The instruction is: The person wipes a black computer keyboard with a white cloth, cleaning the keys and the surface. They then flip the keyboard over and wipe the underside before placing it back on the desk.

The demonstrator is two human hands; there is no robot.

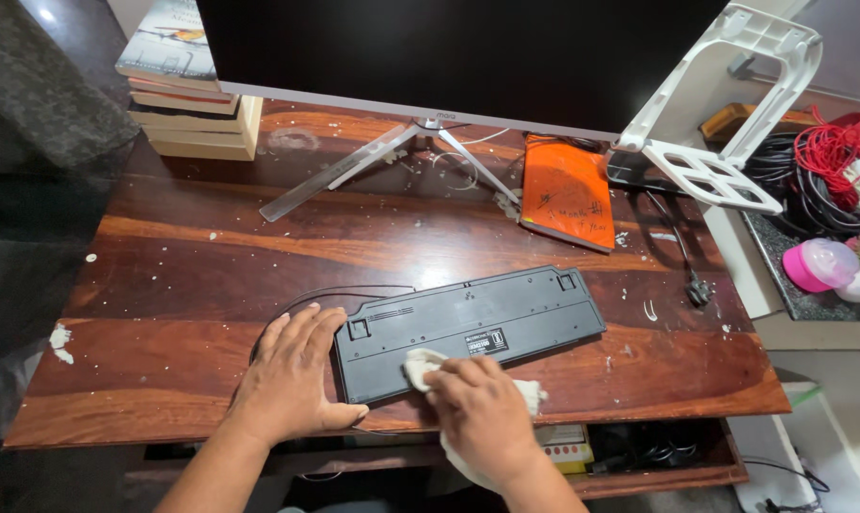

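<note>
Wooden desk (183,285); keyboard (468,328); monitor (449,47); books (188,85).

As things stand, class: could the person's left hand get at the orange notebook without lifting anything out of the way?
Probably yes. The left hand lies flat beside the upturned keyboard; bare table beyond the keyboard leaves a way to the orange notebook, though it's a long stretch.
</note>
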